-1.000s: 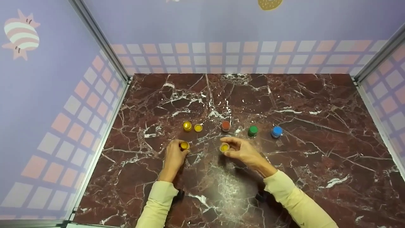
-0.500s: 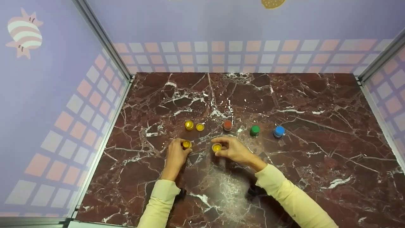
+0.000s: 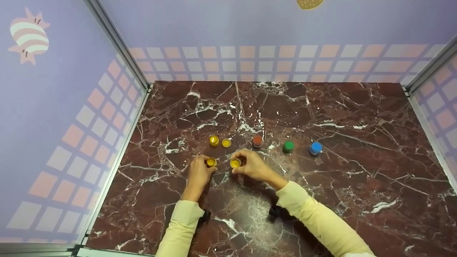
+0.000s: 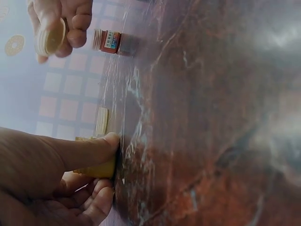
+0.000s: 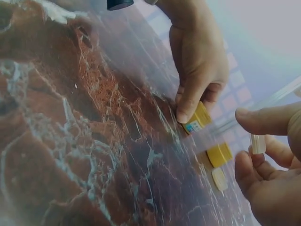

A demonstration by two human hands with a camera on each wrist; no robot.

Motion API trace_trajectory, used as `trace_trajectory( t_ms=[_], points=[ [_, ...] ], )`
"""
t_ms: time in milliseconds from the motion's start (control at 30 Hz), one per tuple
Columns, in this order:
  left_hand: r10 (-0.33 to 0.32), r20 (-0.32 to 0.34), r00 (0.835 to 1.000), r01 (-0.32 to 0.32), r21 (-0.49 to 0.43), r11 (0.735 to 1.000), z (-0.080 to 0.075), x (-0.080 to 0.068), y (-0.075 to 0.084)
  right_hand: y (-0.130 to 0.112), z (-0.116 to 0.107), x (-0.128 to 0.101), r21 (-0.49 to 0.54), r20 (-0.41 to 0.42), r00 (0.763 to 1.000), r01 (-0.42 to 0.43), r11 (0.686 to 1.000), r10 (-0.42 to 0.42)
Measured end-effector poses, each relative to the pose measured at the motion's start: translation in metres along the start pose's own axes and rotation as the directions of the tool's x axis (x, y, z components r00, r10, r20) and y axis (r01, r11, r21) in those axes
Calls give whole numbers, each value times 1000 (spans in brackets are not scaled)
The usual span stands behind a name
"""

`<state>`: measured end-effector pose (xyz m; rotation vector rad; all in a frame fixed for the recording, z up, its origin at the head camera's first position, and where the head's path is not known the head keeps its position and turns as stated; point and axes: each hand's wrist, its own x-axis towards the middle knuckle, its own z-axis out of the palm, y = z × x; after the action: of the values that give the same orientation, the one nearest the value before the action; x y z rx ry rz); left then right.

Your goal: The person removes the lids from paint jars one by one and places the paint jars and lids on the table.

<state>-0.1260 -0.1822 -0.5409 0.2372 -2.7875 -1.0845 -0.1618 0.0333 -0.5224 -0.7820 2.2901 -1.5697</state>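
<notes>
Left hand [image 3: 198, 174] down on the marble table [image 3: 357, 117], thumb and fingers clamped round a small open yellow pot [image 3: 211, 162], pinning it upright where it stands, probably to steady it. Right hand [image 3: 254, 167] just to the right, fingertips pinched round a yellow lid [image 3: 235, 163], lifted clear of the surface and close beside the pot but not touching it; held by its rim, inner face up in the head view. From the left wrist view, the lid [image 4: 49, 36] edge-on between curled fingers, with the red-capped jar [image 4: 112, 42] lying beyond it. From the right wrist view, the left thumb pressed against the pot's labelled side [image 5: 197, 118]. Farther back, a second yellow pot [image 3: 214, 140] with its own loose lid [image 3: 226, 143] just beside it, set out of the way. To the right of those, in a loose row, red-capped jar [image 3: 257, 141], green-capped jar [image 3: 288, 147] and blue-capped jar [image 3: 315, 148], all capped, upright and well apart from both hands.
</notes>
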Motion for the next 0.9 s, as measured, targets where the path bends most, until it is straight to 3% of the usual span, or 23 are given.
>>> trace_trajectory(
  t_ms=[100, 333, 633, 900],
  points=[
    [-6, 10, 1000, 6, -2, 1000, -1, 1, 0, 0, 7, 7, -84, -41, 999, 13, 996, -17],
    [-10, 31, 999, 10, -1, 1000, -3, 3, -1, 8, 22, 20, -241, -125, 992, -44, 970, 14],
    [-24, 35, 999, 23, 9, 1000, -2, 4, 0, 16, 34, 25, -463, -115, 990, -122, 878, 78],
    [-31, 38, 999, 31, 6, 1000, -2, 4, 0, 17, 41, 28, -551, -132, 991, -103, 828, 35]
  ],
)
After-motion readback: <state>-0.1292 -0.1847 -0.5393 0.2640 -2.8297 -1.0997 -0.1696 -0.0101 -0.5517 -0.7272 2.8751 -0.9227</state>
